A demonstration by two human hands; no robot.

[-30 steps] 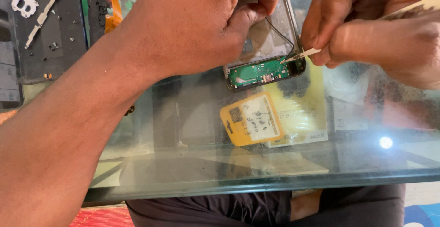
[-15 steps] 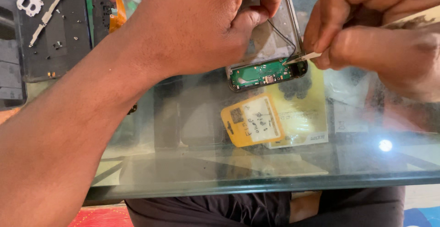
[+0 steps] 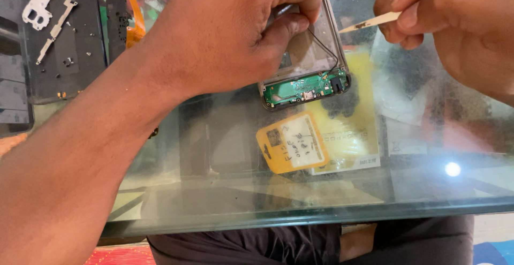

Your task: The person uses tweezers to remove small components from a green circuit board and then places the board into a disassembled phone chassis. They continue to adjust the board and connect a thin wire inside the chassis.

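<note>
Over the glass table (image 3: 225, 201), the left hand (image 3: 235, 35) pinches the opened phone frame (image 3: 313, 56) with its green circuit board (image 3: 305, 89) exposed, while the right hand (image 3: 455, 19) grips a thin pointed tool (image 3: 369, 23) just beside it.

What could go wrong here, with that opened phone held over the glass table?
The pointed tool in the right hand could scratch the bare green circuit board or snag the thin black wire. The left hand holds the phone frame only by its fingertips, so it might slip onto the glass table.
</note>
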